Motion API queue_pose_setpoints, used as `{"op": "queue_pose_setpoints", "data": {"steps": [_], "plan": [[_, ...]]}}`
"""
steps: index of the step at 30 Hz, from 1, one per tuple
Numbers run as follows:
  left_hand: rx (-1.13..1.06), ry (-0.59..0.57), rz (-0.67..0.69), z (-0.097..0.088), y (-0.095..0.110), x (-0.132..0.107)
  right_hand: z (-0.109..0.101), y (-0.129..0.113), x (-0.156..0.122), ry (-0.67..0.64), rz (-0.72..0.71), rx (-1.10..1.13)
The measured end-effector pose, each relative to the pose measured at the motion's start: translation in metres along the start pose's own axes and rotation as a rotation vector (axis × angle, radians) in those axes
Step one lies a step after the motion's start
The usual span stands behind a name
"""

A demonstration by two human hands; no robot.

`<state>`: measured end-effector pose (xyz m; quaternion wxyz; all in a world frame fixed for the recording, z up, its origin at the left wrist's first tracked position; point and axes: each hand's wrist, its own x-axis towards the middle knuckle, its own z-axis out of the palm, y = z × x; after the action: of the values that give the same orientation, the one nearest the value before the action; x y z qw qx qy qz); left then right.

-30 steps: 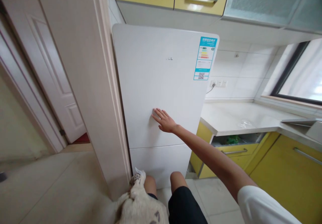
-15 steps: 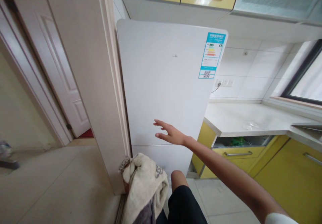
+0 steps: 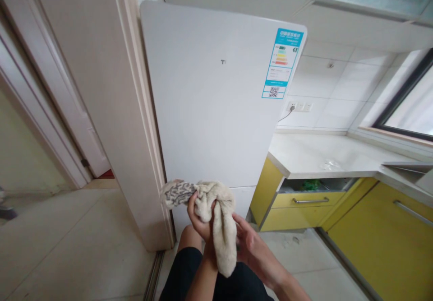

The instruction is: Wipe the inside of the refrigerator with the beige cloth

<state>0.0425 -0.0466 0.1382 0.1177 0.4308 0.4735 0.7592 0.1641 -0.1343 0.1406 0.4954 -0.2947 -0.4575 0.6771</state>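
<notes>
A cream towel (image 3: pixel 223 233) with a grey patterned end is bunched in my left hand (image 3: pixel 200 222), whose fingers curl round it. One fold of the towel hangs down over my wrist. My right hand (image 3: pixel 251 246) is just right of this hanging fold, fingers apart and partly hidden behind it; whether it touches the cloth I cannot tell. Right in front of both hands stands a white refrigerator (image 3: pixel 213 107), its upper door shut. The towel covers part of the seam above the lower door.
On the left a door frame (image 3: pixel 111 89) runs close beside the refrigerator. To the right are a white countertop (image 3: pixel 311 156), a yellow drawer (image 3: pixel 304 201) and a yellow cabinet (image 3: pixel 385 238). A plug sits in the wall socket (image 3: pixel 299 107). My knees are below the towel.
My left hand has raised the towel from low on the left to in front of the refrigerator. My right hand has drawn back from the door and down beside the towel.
</notes>
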Motion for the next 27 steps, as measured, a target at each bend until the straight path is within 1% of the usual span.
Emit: {"op": "queue_pose_setpoints", "data": {"steps": [1,2,3,4,6,8,9,12,14,17,20,22,24,25,27], "plan": [[-0.034,-0.018,0.025,0.005,0.01,-0.008,0.002,0.003,0.001,0.045,-0.039,0.037],[-0.028,-0.086,0.069,0.008,0.018,-0.016,0.004,0.006,0.003,0.11,-0.082,0.07],[-0.013,-0.19,0.121,0.011,0.026,-0.022,0.004,0.007,0.005,0.192,-0.118,0.11],[0.01,-0.319,0.173,0.012,0.031,-0.027,0.002,0.007,0.007,0.284,-0.141,0.157],[0.064,-0.556,0.244,0.011,0.039,-0.032,-0.005,0.004,0.011,0.489,-0.165,0.268],[0.11,-0.734,0.249,0.01,0.043,-0.036,-0.016,-0.003,0.013,0.659,-0.182,0.358],[0.135,-0.817,0.243,0.009,0.044,-0.038,-0.022,-0.007,0.013,0.709,-0.196,0.389],[0.225,-1.049,0.251,0.011,0.051,-0.048,-0.041,-0.015,0.009,0.768,-0.258,0.43],[0.285,-1.16,0.304,0.015,0.058,-0.057,-0.053,-0.017,0.006,0.792,-0.266,0.434],[0.382,-1.236,0.399,0.02,0.069,-0.073,-0.065,-0.019,0.005,0.793,-0.261,0.425],[0.416,-1.323,0.424,0.022,0.074,-0.082,-0.073,-0.027,0.008,0.819,-0.333,0.378],[0.381,-1.408,0.405,0.021,0.073,-0.083,-0.079,-0.037,0.011,0.883,-0.376,0.312],[0.345,-1.502,0.35,0.018,0.069,-0.081,-0.091,-0.053,0.015,0.949,-0.418,0.223],[0.334,-1.558,0.303,0.015,0.065,-0.08,-0.1,-0.063,0.018,0.981,-0.45,0.172],[0.335,-1.686,0.172,0.009,0.055,-0.079,-0.126,-0.088,0.026,1.055,-0.541,0.046]]}}
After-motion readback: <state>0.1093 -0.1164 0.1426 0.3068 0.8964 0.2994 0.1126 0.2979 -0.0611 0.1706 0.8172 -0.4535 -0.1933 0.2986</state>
